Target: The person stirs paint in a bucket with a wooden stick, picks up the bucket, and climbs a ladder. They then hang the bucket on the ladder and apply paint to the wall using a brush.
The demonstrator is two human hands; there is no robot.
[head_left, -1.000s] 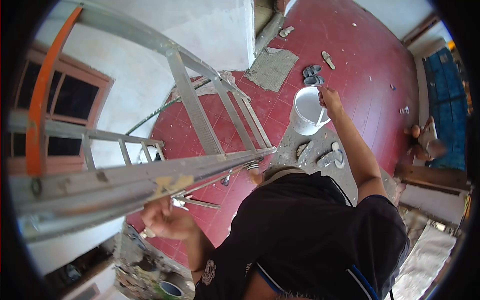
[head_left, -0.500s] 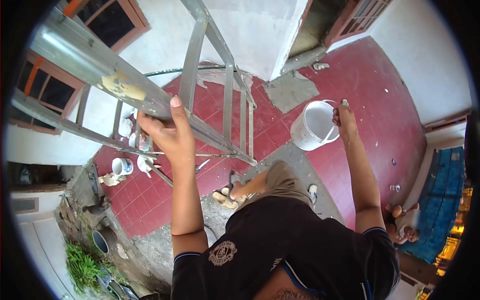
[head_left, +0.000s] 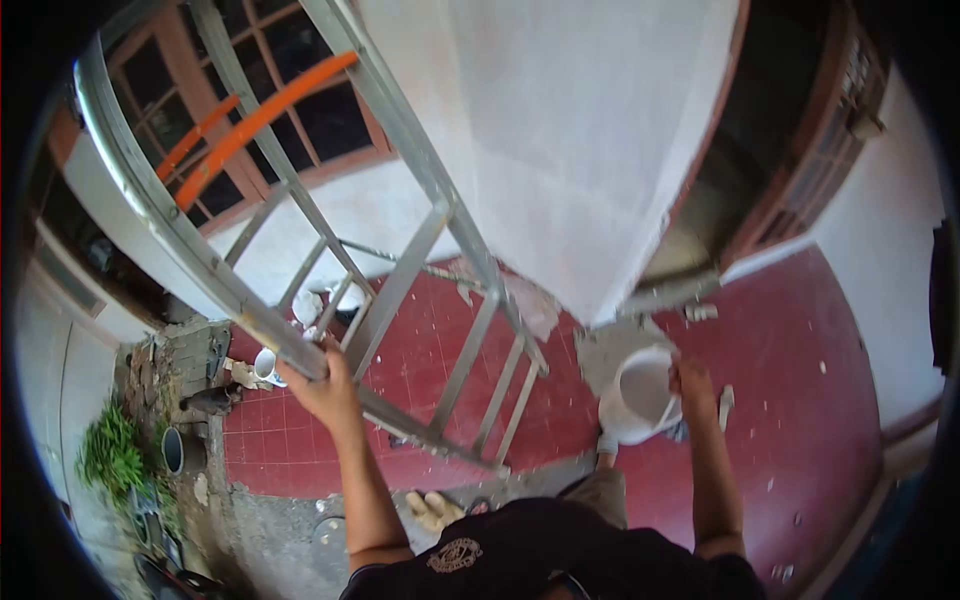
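Note:
My left hand is wrapped around a side rail of the aluminium stepladder, which stands open with orange braces near its top. Paint splashes mark the metal. On the other side, my right hand is closed on the wire handle of a white bucket. The bucket hangs tilted, its mouth facing me, and its inside looks whitish. One of my feet shows just below it.
Red tiles cover the porch floor beside a white wall. A small white pail stands behind the ladder. Gloves or cloths lie near the concrete edge. An open doorway is ahead right; plants grow at left.
My view has tilted up, showing the ladder's orange braces and more wall. I have stepped forward. Both hands keep their holds, and the bucket now overlaps the grey floor patch.

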